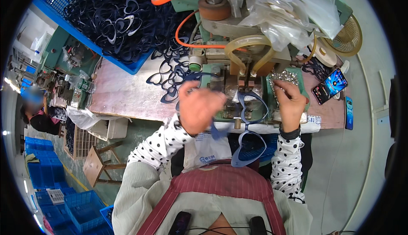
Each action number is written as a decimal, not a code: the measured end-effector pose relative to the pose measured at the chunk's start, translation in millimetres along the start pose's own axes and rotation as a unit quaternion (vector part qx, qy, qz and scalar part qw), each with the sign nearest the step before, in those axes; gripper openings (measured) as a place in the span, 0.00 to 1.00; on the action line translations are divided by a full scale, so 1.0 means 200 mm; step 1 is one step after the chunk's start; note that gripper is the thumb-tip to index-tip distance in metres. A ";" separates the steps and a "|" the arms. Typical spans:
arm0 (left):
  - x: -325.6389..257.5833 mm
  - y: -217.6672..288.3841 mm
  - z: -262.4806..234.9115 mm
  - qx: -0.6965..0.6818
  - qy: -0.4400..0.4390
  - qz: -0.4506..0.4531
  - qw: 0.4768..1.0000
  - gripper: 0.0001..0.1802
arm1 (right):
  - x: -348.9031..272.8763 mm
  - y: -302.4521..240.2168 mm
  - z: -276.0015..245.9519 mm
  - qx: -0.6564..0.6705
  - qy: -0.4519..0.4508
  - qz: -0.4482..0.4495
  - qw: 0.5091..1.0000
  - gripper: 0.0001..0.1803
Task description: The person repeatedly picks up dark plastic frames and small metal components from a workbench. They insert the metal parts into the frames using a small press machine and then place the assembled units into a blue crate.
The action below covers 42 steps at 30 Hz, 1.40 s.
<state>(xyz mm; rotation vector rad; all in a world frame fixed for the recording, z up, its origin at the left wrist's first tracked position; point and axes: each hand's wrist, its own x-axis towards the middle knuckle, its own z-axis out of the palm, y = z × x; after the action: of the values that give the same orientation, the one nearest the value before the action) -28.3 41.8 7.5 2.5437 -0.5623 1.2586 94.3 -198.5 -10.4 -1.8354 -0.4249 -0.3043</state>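
A dark blue heart-shaped eyeglass frame (247,145) sits at the front of a green machine, one heart rim under the machine's head and the other hanging over the table edge. My left hand (199,109), smeared by motion, is just left of the machine. A blurred dark blue piece (221,132) shows below it; whether the hand holds it I cannot tell. My right hand (291,105) has thumb and forefinger pinched together beside a heap of small shiny metal parts (285,77). What lies between those fingertips is too small to make out.
A blue crate (95,50) at the back left is heaped with similar frames; several loose frames (163,79) lie beside it. Two phones (330,86) are at the right, near a fan (346,35). Plastic bags (293,11) hang over the machine. A wooden stool (100,165) stands left.
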 end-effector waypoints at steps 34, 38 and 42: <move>0.13 0.13 0.19 -0.314 -0.043 0.212 0.924 0.14 | -0.05 0.34 -0.15 -0.299 0.021 -0.078 0.951 0.17; 0.15 0.13 0.18 -0.309 -0.041 0.217 0.925 0.13 | -0.06 0.42 -0.14 -0.358 0.014 -0.110 0.927 0.07; 0.11 0.16 0.16 -0.251 -0.047 0.200 0.946 0.20 | -0.06 0.45 -0.16 -0.260 0.074 -0.044 0.962 0.05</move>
<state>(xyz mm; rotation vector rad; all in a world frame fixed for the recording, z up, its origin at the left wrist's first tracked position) -7.8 -3.9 8.3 2.1235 -1.2876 0.9404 122.0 -255.0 -82.7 -2.2877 -0.3412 -0.6598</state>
